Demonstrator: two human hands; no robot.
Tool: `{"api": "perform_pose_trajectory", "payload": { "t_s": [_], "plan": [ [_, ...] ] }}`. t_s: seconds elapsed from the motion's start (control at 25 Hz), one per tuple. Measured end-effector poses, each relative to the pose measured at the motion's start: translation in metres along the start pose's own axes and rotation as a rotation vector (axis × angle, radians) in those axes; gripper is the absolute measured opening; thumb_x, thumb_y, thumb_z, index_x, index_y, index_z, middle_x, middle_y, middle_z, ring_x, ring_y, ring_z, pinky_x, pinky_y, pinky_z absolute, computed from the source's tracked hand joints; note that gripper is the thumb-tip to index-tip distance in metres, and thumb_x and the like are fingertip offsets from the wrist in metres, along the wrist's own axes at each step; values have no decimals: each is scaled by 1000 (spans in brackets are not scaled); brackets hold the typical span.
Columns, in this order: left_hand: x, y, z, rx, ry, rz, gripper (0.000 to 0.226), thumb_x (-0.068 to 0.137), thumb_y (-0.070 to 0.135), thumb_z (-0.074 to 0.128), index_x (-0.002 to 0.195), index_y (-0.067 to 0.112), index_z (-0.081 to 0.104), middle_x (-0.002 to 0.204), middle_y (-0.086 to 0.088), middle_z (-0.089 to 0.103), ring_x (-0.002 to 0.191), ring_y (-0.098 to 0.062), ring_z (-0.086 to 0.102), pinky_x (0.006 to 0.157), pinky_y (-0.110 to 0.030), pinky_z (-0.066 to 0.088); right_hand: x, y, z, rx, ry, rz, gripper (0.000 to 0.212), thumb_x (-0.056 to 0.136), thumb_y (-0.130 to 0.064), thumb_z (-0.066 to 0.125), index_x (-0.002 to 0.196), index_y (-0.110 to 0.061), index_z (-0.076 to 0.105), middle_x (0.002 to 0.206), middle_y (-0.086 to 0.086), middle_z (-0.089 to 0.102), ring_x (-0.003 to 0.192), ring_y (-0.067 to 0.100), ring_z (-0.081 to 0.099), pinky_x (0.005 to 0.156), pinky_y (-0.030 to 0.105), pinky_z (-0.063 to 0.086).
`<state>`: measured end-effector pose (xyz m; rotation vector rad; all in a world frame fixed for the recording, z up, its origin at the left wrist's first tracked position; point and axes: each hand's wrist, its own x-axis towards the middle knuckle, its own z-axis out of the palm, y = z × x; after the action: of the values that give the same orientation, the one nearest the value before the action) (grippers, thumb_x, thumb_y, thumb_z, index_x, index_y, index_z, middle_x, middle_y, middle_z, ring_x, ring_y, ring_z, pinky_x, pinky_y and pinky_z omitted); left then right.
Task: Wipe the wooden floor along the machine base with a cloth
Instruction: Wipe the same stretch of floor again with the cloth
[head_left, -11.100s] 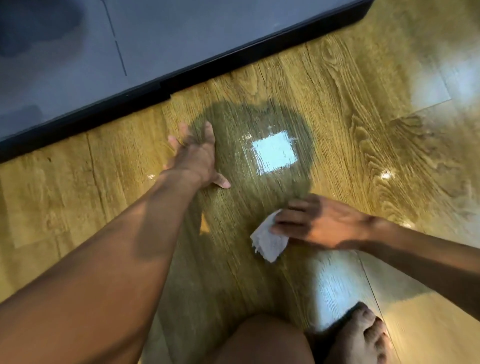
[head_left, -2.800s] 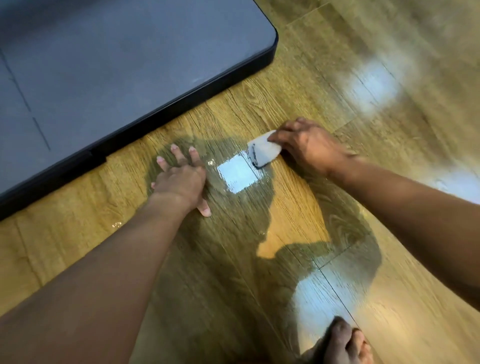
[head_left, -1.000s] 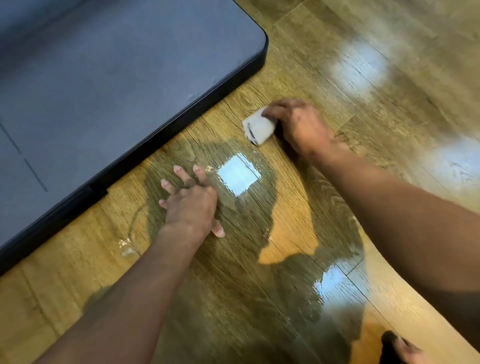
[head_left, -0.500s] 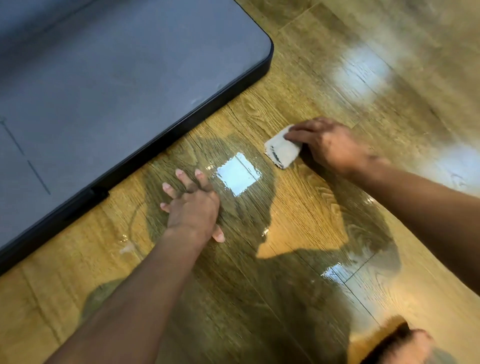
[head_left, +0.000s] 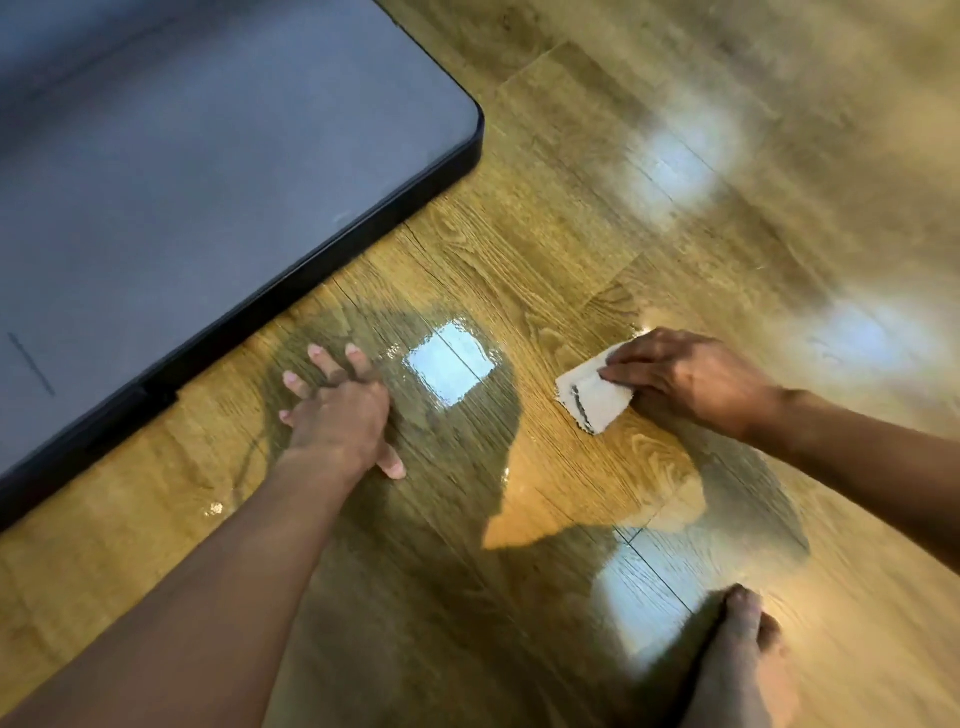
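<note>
Presently, right hand (head_left: 691, 382), fingers together, presses the folded white cloth (head_left: 592, 397) onto the wooden floor (head_left: 571, 249), apart from the machine base (head_left: 208, 182); left hand (head_left: 337, 410) braces, fingers spread. Advised: even pressure, overlapping strokes toward the base.

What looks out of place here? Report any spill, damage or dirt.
No spill or damage shows. The one oddity: the white cloth under the right hand has a dark smear along one fold, likely picked-up dirt. Bright patches on the wooden floor look like reflections, not puddles.
</note>
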<state>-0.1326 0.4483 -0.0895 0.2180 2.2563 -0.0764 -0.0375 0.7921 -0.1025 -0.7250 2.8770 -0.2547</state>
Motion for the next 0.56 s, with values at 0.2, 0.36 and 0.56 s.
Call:
{"api": "perform_pose_trajectory", "payload": {
  "t_s": [0.2, 0.36, 0.56],
  "plan": [
    [-1, -2, 3, -6, 20, -2, 148, 55, 40, 89, 145, 4, -23, 147, -34, -26, 134, -60, -2, 106, -66, 26, 20, -3, 3, -12, 37, 147, 38, 83, -14, 71, 120, -18, 64, 120, 7, 64, 105, 30, 61, 81, 40, 55],
    [3, -4, 6, 18, 47, 10, 148, 53, 42, 89, 145, 3, -21, 147, -34, -23, 134, -61, -1, 104, -65, 25, -63, -4, 9, 11, 22, 43, 40, 82, -22, 69, 120, -15, 61, 115, 10, 64, 98, 31, 63, 75, 45, 57],
    [3, -3, 7, 25, 38, -23, 148, 55, 44, 88, 146, 4, -21, 149, -33, -22, 135, -60, -1, 107, -64, 25, -11, 8, 5, -10, 37, 107, 47, 72, -7, 79, 117, -15, 66, 115, 14, 65, 96, 34, 63, 71, 44, 57]
  ]
}}
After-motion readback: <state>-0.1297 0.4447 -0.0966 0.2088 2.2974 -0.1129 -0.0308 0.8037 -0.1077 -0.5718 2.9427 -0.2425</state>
